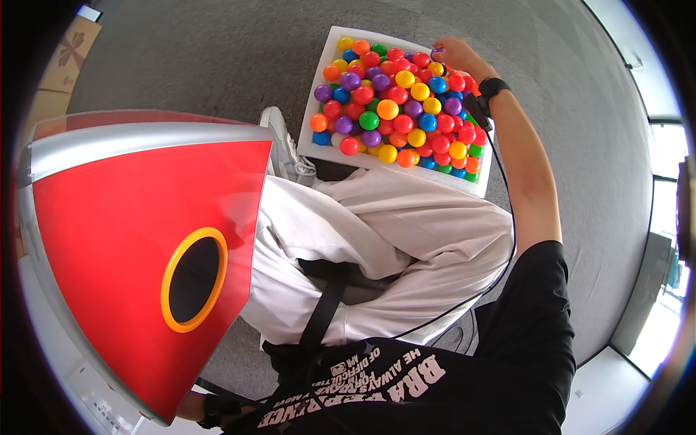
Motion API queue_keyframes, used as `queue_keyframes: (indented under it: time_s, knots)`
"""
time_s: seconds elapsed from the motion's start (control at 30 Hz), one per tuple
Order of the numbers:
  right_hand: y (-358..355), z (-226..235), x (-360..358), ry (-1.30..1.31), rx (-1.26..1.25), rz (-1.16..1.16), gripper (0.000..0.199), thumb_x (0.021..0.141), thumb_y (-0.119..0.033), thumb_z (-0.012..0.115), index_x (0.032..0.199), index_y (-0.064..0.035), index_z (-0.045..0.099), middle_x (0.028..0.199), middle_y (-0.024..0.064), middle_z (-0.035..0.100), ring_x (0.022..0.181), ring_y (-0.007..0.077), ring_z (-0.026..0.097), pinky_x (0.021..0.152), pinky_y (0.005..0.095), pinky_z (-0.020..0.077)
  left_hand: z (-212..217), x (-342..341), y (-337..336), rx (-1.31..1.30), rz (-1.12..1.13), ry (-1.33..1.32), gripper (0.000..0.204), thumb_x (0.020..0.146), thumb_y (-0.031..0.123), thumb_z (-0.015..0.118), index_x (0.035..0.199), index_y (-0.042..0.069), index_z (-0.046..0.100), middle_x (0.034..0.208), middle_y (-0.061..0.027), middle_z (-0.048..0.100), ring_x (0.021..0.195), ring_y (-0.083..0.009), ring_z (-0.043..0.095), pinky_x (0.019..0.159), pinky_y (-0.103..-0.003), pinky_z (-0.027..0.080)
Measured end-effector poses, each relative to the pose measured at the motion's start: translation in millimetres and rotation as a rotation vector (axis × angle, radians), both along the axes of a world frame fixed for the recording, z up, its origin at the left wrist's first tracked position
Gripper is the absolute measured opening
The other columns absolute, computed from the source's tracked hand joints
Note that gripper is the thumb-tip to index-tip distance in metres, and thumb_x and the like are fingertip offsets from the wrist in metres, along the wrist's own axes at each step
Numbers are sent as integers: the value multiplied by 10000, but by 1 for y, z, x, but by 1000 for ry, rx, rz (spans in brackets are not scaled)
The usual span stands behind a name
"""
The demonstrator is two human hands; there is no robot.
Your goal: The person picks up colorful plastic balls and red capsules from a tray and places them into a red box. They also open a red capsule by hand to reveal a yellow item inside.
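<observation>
My right hand (460,58) reaches to the far right corner of a white foam tray (464,185) full of colored plastic balls (388,109). Its fingers are closed on a small purple ball (437,54), which is partly hidden by them. On the left stands a large red box (116,239) with a silver band along its top and an orange-yellow ring (165,293) around a dark round opening. My left wrist, in a black band (210,411), shows at its lower edge. The left hand itself is hidden behind the box, so its fingers cannot be seen.
My crossed legs in white trousers (428,225) lie between me and the tray, with a grey shoe (283,141) at its left corner. A black cable (512,217) runs from my right wrist past my knee. Cardboard boxes (72,54) stand at the far left on grey carpet.
</observation>
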State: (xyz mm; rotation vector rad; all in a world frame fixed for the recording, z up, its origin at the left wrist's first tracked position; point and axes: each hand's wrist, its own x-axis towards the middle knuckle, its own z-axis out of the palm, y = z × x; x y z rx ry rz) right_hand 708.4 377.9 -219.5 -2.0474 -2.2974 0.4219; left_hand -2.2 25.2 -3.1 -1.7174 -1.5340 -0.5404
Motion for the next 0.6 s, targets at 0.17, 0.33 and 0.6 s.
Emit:
queue_keyframes:
  time_s: [0.17, 0.33, 0.6]
  knots:
    - [-4, -4, -5, 96, -11, -35, 368, 942, -251, 547, 1180, 3, 668, 1161, 208, 687, 1055, 382, 654, 953, 436, 512, 2, 1, -1, -4, 13, 7, 635, 983, 503, 525, 1423, 52, 443, 1386, -208, 488, 1244, -366, 558, 982, -491, 523]
    - [-12, -7, -2, 181, 45, -67, 387, 970, -202, 502, 1303, -27, 591, 1278, 195, 638, 1168, 366, 606, 1008, 416, 477, 1, 1, -2, 1, 12, -1, 633, 984, 500, 524, 1424, 52, 443, 1386, -208, 487, 1244, -367, 557, 983, -491, 522]
    - [-16, -9, -1, 132, 44, -18, 394, 968, -107, 463, 1345, -39, 551, 1321, 199, 609, 1220, 371, 575, 1037, 406, 458, 0, 3, -4, -1, 9, -4, 629, 987, 496, 523, 1425, 51, 442, 1387, -210, 487, 1244, -368, 556, 985, -491, 521]
